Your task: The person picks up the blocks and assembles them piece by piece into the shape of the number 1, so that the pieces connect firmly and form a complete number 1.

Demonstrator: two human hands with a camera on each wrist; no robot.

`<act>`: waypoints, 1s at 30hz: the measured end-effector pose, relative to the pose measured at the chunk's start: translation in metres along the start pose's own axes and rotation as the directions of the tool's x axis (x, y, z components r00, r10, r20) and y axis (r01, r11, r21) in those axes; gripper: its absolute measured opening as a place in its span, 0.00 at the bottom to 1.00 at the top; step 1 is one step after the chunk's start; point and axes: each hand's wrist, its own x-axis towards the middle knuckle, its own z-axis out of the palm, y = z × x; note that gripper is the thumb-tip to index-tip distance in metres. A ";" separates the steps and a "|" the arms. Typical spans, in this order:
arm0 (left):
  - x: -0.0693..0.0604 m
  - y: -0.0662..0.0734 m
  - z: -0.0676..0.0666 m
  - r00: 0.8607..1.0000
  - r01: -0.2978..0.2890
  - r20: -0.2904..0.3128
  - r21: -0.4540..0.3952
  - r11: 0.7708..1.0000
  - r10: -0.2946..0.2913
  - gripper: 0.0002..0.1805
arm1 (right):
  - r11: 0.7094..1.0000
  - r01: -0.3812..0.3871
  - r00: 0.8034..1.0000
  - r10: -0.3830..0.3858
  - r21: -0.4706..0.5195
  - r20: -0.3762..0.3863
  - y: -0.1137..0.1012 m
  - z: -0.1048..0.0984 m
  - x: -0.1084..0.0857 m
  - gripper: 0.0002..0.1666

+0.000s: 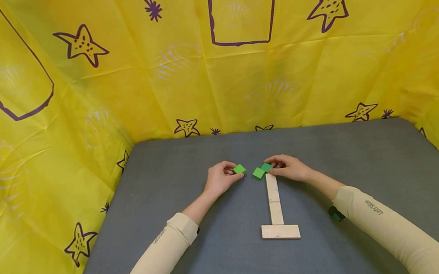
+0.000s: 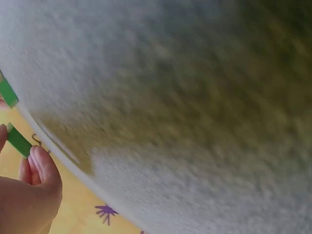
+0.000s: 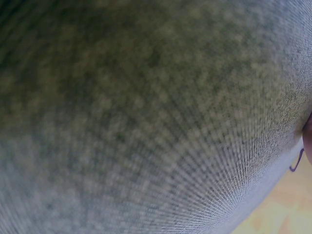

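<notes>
Between thumb and fingers, my left hand point(image 1: 221, 178) pinches a light green block point(image 1: 239, 169); the left wrist view also catches this block point(image 2: 19, 141). My right hand point(image 1: 292, 169) holds a darker green block point(image 1: 266, 167) at the far end of a row of pale wooden blocks. Another light green block point(image 1: 258, 173) lies just left of the darker one, seemingly against it. Two wooden blocks point(image 1: 274, 199) run end to end toward me. A wooden block point(image 1: 280, 231) lies crosswise at their near end. Only a sliver of the right hand point(image 3: 308, 139) shows in the right wrist view.
The grey tabletop point(image 1: 218, 257) lies beneath everything. Yellow cloth point(image 1: 213, 87) with purple starfish drawings hangs behind it and along both sides. A dark wrist strap point(image 1: 336, 214) shows below the right sleeve. Blurred grey material fills most of both wrist views.
</notes>
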 end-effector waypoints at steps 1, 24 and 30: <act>-0.001 0.001 0.001 1.000 -0.007 -0.002 0.003 1.000 0.007 0.19 | 1.000 -0.001 1.000 0.001 -0.002 0.000 0.000 0.000 0.000 0.23; -0.013 0.010 0.023 0.998 -0.061 -0.003 0.097 0.993 0.062 0.18 | 1.000 0.003 1.000 -0.003 -0.002 0.005 0.001 0.000 0.001 0.23; -0.015 0.012 0.024 0.999 -0.043 0.015 0.105 0.994 0.041 0.18 | 1.000 -0.009 1.000 0.009 0.002 0.008 -0.001 0.000 0.000 0.23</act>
